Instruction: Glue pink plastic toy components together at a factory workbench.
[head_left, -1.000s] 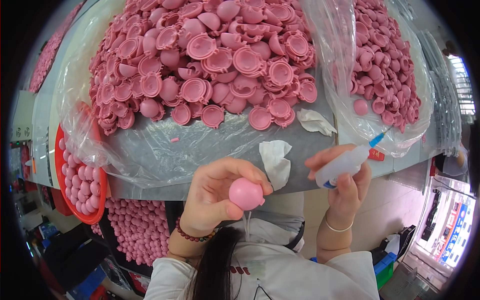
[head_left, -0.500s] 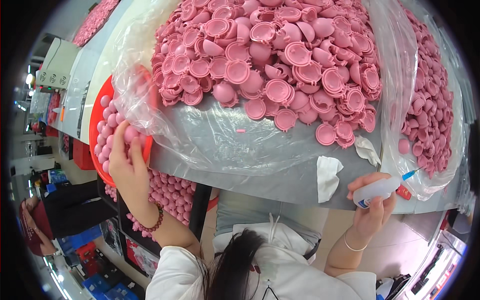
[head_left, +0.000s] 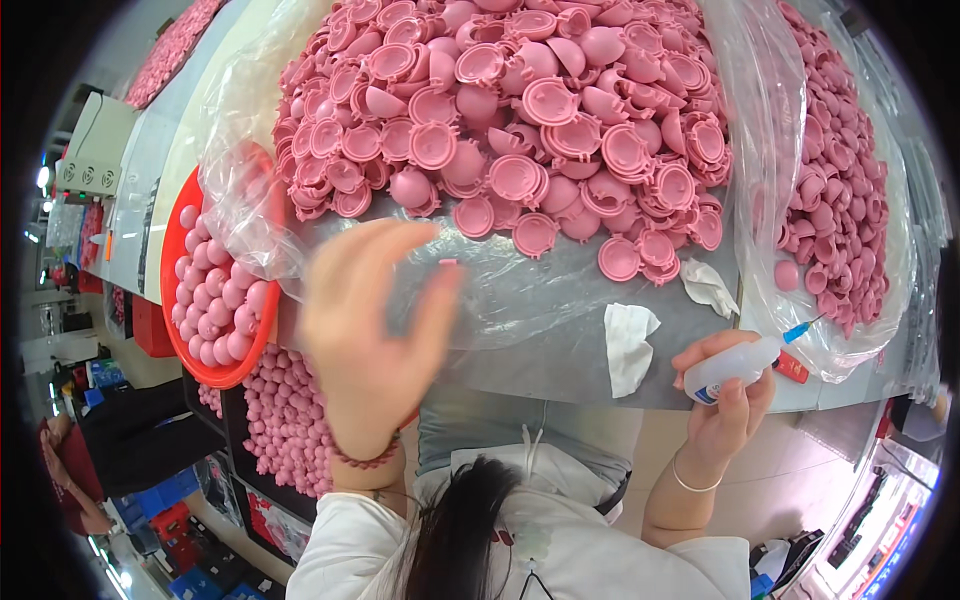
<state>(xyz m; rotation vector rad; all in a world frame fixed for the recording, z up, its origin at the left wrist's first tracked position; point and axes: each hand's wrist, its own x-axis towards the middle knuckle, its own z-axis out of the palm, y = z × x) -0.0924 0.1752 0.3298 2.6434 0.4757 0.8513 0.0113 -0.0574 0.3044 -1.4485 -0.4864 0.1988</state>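
My right hand [head_left: 728, 408] is wrapped round a white squeeze bottle [head_left: 738, 368], held tilted at the right table edge. Its blue needle tip [head_left: 797, 331] points up and to the right. Smeared by motion, my left hand [head_left: 375, 330] hangs over the near left of the table, thumb and fingers apart, with nothing seen between them. Ahead of it, a heap of pink plastic half shells [head_left: 530, 130] covers the table on clear plastic film. Left of that hand stands a red basket [head_left: 172, 330] of pink balls [head_left: 215, 290].
White crumpled tissue [head_left: 628, 345] lies on the grey table near the bottle, with another white scrap [head_left: 708, 288] behind it. A second heap of pink shells [head_left: 840, 190] lies in a clear bag at right. Below the table's left edge is a dark crate of pink balls [head_left: 285, 420].
My left hand has come out of the red basket and swung right, over the table. The bottle stays in my right hand. The whole view has shifted slightly.
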